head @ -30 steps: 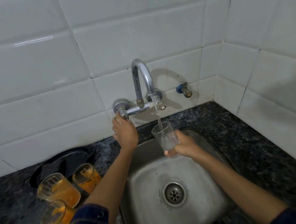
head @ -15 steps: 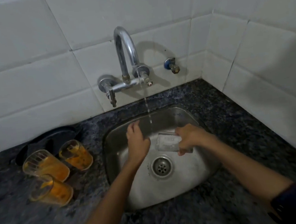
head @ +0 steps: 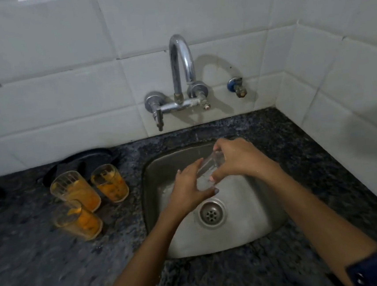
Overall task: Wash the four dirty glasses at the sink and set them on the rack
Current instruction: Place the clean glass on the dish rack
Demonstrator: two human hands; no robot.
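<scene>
From the head camera, both hands are over the sink point(head: 157, 215). The right hand point(head: 239, 158) has its fingers curled round a clear glass point(head: 208, 166) and holds it from above. The glass is tipped on its side, up above the bottom of the sink. The left hand point(head: 187, 186) cups the lower end of the glass, with the thumb and fingers bent round it. So both hands hold this one glass, and it looks like it is being rubbed clean.

A thin bit of water falls from the tap point(head: 182, 74) just behind the hands.

What could go wrong? I think the glass is wet, so it may be slippery. It could slide out and hit the hard metal sink and crack. Squeezing it too hard could break it too.

Three more glasses point(head: 79, 192) stand close together on the counter point(head: 45, 272), left of the sink. They have orange stuff in them and are not yet washed. An elbow could bump them over.

The counter is dark speckled stone. Something black and flat point(head: 81, 161) lies behind the three glasses; I cannot tell if it is the rack. The wall point(head: 63, 97) has big white tiles and turns a corner on the right.
</scene>
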